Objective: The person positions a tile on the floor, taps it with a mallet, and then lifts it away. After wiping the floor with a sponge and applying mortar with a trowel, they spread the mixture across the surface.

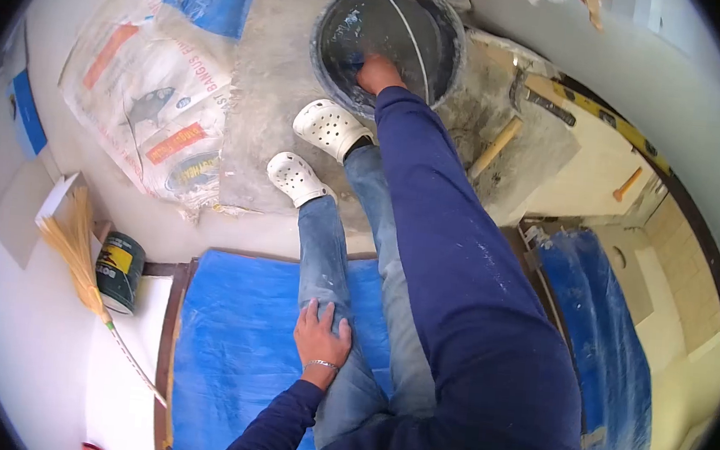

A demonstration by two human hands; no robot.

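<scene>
My right hand (378, 75) reaches down into a dark bucket (320, 48) with a wire handle, its fingers curled. A small bluish thing shows at the fingers, and I cannot tell what it is. Grey, wet-looking liquid or mix (392, 37) is inside the bucket. With fingers spread, my left hand (320, 340) rests on the knee of my jeans (321, 252); a bracelet circles its wrist. My white clogs (330, 130) stand just below the bucket.
Printed sacks (145, 107) and a grey sheet cover the floor by my feet. Right of the bucket lie a wooden-handled tool (496, 148) and a yellow level (609, 118). A straw broom (79, 245) and paint can (119, 274) stand left. Blue sheeting (234, 325) lies beneath me.
</scene>
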